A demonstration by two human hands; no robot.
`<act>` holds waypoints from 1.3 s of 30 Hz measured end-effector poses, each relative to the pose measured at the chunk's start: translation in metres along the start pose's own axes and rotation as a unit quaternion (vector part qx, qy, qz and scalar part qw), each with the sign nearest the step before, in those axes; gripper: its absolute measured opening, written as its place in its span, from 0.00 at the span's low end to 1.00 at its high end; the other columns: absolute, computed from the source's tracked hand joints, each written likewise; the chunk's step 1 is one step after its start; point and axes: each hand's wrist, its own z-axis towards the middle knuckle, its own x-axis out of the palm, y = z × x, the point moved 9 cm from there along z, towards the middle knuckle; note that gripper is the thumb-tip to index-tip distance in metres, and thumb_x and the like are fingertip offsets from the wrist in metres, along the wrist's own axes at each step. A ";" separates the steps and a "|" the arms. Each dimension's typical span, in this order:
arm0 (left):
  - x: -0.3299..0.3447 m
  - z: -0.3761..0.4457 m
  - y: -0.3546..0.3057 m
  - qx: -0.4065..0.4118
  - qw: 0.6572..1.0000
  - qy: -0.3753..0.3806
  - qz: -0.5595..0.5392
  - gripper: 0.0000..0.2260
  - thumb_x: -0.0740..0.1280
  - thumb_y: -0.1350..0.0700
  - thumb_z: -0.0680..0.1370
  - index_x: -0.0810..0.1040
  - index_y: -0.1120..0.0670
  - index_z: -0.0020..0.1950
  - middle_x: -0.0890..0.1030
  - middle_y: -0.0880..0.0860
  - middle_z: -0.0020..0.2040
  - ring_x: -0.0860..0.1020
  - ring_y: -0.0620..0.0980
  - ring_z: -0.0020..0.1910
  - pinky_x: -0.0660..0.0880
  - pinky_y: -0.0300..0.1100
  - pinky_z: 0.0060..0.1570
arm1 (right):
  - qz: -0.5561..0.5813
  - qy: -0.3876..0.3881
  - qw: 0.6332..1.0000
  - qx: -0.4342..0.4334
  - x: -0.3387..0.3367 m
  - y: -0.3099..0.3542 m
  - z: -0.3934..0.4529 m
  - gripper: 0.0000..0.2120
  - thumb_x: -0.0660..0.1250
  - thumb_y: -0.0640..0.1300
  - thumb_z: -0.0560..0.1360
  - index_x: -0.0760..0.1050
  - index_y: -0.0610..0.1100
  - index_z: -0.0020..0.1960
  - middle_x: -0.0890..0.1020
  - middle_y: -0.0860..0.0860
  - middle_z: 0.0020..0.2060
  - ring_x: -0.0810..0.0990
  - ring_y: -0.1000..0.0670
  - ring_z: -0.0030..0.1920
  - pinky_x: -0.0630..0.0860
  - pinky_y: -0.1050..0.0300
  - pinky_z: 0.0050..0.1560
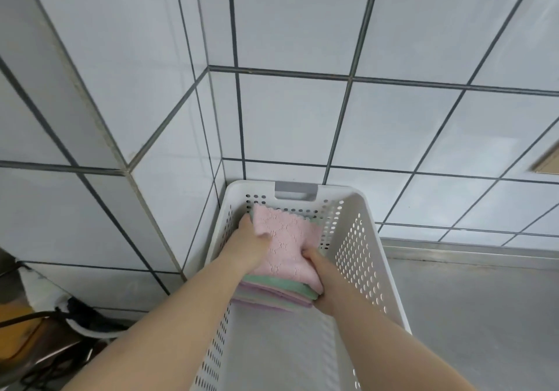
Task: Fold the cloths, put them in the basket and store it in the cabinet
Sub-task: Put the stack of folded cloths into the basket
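A white perforated plastic basket (360, 239) with a grey handle stands on a steel counter in the tiled corner. Inside its far half is a stack of folded cloths (287, 239), pink on top with green and pink layers beneath. My left hand (251, 245) holds the stack's left side, thumb on the top pink cloth. On the stack's right side, my right hand (320, 272) grips with fingers curled round the edge. Whether the stack rests on the basket floor or hangs just above it I cannot tell.
White tiled walls with dark grout meet in a corner right behind the basket. The steel counter (484, 315) stretches to the right. At the lower left lie dark cables (75, 309) and a white hose beside an orange object.
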 end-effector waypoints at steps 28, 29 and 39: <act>0.052 -0.017 0.002 0.179 0.883 -0.089 0.425 0.35 0.28 0.46 0.70 0.42 0.51 0.78 0.42 0.53 0.78 0.37 0.53 0.76 0.38 0.52 0.74 | -0.589 -0.117 0.750 -0.276 0.049 0.035 -0.040 0.23 0.47 0.52 0.82 0.53 0.53 0.76 0.45 0.56 0.77 0.40 0.56 0.76 0.43 0.45 0.75; 0.051 -0.015 0.006 0.172 0.889 -0.093 0.414 0.37 0.26 0.46 0.68 0.41 0.51 0.78 0.42 0.53 0.78 0.37 0.53 0.76 0.37 0.51 0.74 | -0.596 -0.116 0.745 -0.276 0.049 0.033 -0.039 0.23 0.47 0.52 0.82 0.51 0.53 0.77 0.44 0.56 0.77 0.40 0.56 0.76 0.43 0.45 0.75; 0.053 -0.005 0.018 0.173 0.902 -0.116 0.378 0.34 0.33 0.43 0.73 0.51 0.50 0.78 0.50 0.56 0.78 0.47 0.57 0.77 0.40 0.50 0.75 | -0.545 -0.133 0.787 -0.257 0.037 0.024 -0.023 0.26 0.50 0.53 0.81 0.48 0.54 0.77 0.44 0.51 0.77 0.47 0.51 0.77 0.52 0.47 0.75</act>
